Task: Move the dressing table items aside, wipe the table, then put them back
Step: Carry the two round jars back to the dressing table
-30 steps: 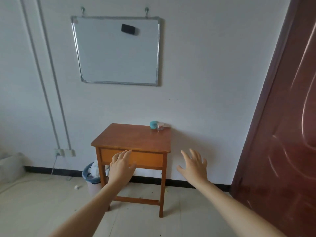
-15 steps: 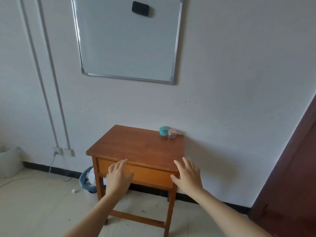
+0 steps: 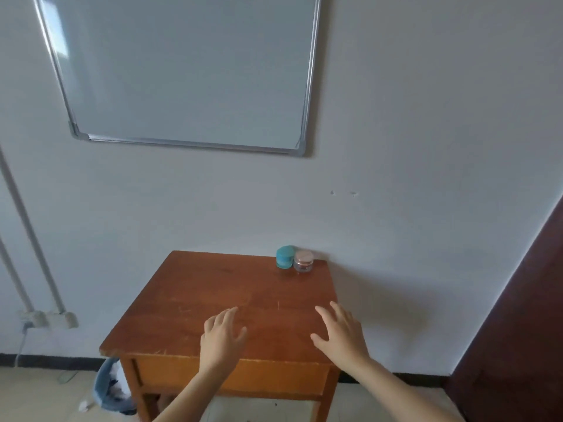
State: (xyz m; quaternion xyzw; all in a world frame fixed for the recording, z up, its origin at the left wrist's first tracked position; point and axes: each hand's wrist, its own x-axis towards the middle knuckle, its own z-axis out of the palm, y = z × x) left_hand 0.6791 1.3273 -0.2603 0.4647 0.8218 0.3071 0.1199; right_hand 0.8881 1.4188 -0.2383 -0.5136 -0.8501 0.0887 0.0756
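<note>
A small brown wooden dressing table [image 3: 195,293] with a front drawer stands against the white wall. At its back right corner a teal jar [image 3: 285,257] and a clear jar with a pinkish lid [image 3: 303,261] sit side by side, touching. My left hand [image 3: 221,339] hovers over the near middle of the tabletop, fingers spread, holding nothing. My right hand [image 3: 341,332] is over the near right part of the top, also open and empty. Both hands are well short of the jars. No cloth is in view.
A whiteboard [image 3: 185,71] hangs on the wall above the table. A blue waste bin [image 3: 111,388] with paper stands on the floor left of the table legs. White pipes [image 3: 33,239] and a socket run down the left wall. A dark brown door [image 3: 518,330] is at right.
The table has come closer and larger in view. Both open hands have moved from in front of the drawer to over the tabletop's near part. The door has slid mostly out of view.
</note>
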